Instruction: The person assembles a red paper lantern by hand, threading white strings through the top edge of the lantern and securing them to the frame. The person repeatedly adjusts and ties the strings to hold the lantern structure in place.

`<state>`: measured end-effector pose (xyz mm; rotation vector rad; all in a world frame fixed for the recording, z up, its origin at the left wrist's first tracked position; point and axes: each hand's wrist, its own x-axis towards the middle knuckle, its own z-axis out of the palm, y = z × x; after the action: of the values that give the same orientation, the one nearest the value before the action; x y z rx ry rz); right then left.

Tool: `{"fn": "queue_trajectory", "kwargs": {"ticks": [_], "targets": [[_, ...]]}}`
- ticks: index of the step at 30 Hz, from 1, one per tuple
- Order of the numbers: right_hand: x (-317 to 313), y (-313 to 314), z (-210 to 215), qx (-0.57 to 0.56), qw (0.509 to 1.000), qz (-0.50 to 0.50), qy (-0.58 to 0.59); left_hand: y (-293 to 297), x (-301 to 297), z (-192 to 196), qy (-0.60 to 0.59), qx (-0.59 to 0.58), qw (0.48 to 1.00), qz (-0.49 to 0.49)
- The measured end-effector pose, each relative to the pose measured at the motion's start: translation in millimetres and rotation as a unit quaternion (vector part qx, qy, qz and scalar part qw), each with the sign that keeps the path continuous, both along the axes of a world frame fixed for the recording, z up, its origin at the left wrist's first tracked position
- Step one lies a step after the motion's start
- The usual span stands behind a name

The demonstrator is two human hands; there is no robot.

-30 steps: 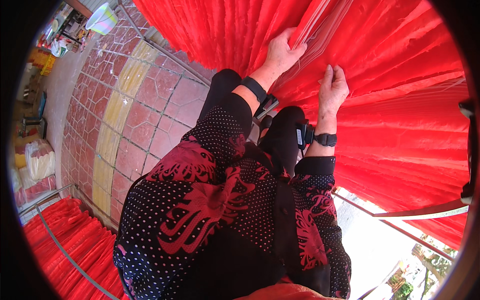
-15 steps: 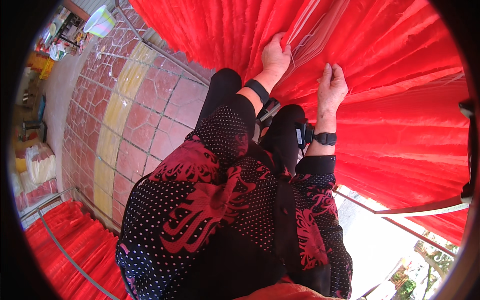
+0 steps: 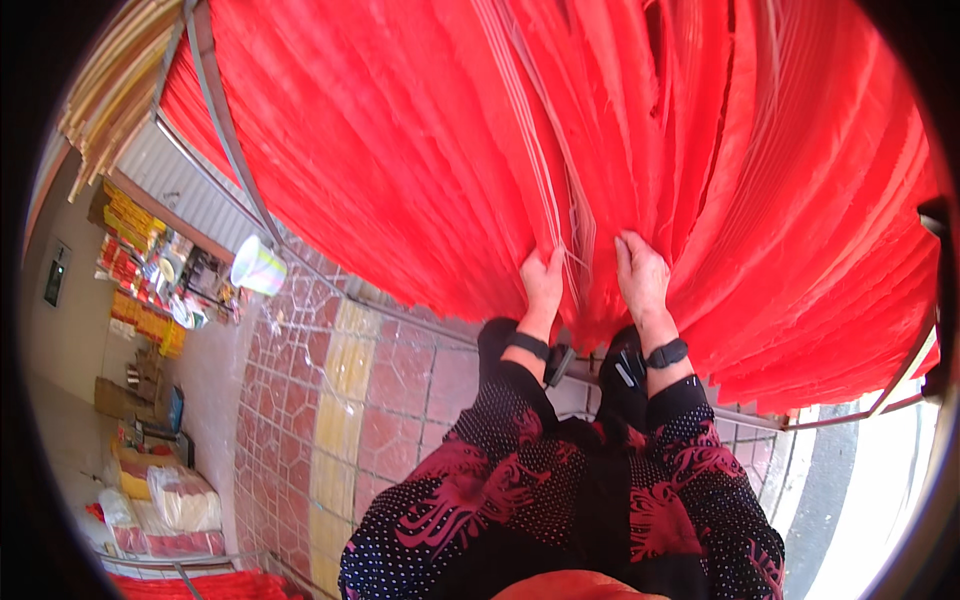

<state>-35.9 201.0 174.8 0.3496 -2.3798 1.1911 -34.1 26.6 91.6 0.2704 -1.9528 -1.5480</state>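
Note:
Many long strips of bright red cloth [image 3: 400, 170] hang in close folds in front of me, with loose white threads [image 3: 527, 100] running down between them. My left hand [image 3: 543, 283] is closed in a pinch at the lower part of the folds, beside the threads, and seems to grip a cloth edge. A short way to its right, my right hand [image 3: 643, 275] pinches another fold with thumb and fingers. The fingertips of both hands are partly lost in the cloth. Each wrist wears a black band.
A metal frame [image 3: 222, 110] borders the cloth. Below lies a red tiled floor [image 3: 285, 400] with a yellow strip. A pale bucket [image 3: 258, 266] hangs at the left, near stacked yellow and red goods [image 3: 135, 235]. Wrapped bundles [image 3: 185, 500] sit lower left, and more red cloth [image 3: 210, 586] lies at the bottom.
My view has turned, so the cloth now spreads across the top and both hands appear lower. The right hand, earlier resting near the cloth with fingers bent, now pinches a fold.

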Motion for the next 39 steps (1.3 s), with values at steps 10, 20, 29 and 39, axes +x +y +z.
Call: {"fn": "queue_trajectory", "kwargs": {"ticks": [10, 20, 29, 39], "targets": [[-4, 10, -1, -0.028, 0.999, -0.017, 0.003, -1, -4, -9, 0.044, 0.071, 0.996, -0.016], [-7, 12, -6, 0.003, 1.0, -0.024, 0.004, 7, 11, 5, 0.022, -0.048, 0.998, -0.039], [-3, 13, -4, -0.005, 1.0, -0.029, 0.012, 0, 11, -16, 0.0, -0.036, 0.999, 0.008], [-1, 17, -5, 0.005, 0.999, -0.031, -0.011, 23, 32, 26, 0.203, -0.187, 0.955, 0.107]]}}
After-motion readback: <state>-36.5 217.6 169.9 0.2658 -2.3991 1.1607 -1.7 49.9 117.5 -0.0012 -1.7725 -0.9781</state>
